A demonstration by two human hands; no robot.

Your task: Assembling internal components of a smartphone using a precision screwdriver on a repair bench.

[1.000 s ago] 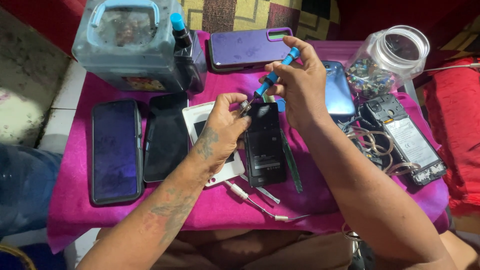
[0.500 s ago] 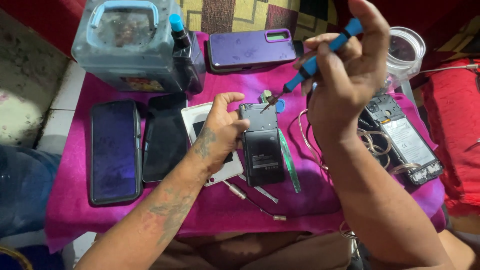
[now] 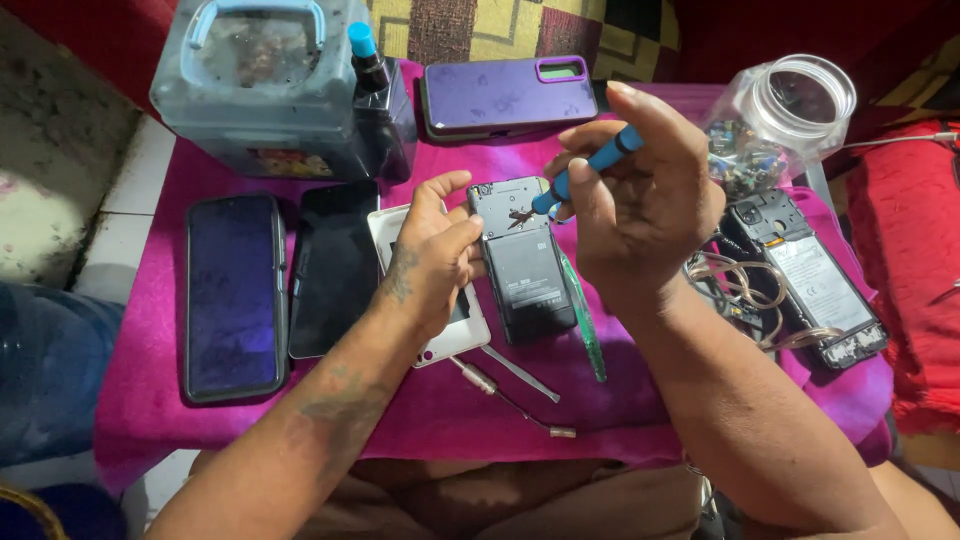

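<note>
Head view, looking down on a magenta cloth (image 3: 640, 400) over the surface. At centre lies an opened phone (image 3: 522, 262), back up, its dark inner plate exposed. The left hand (image 3: 432, 258) steadies it at 9 o'clock, fingers curled against its edge and partly over a white back cover (image 3: 440, 345) beneath. The right hand (image 3: 640, 195) hovers at 2 o'clock of the phone with its grip closed round a blue screwdriver (image 3: 598, 162), the tip pointing down toward the phone's top end.

Change: half a second ago the right hand was lifted high and away, well clear of the phone; it has now come back down, so the tip again stands just beside the top edge. The phone and left hand have barely shifted. Judged from this, work on the phone's upper part is being resumed.

Around it: two dark phones (image 3: 235, 295) at 9 o'clock, a purple phone (image 3: 505, 95) and a grey box (image 3: 265, 85) at 12 o'clock, a clear jar (image 3: 785, 120) and a stripped phone (image 3: 805, 275) at 3 o'clock, and tweezers (image 3: 520, 375) at 6 o'clock.

Hard to make out: whether the tip touches the phone; the right palm hides part of the shaft. The forearms are cut off at the lower edge.
</note>
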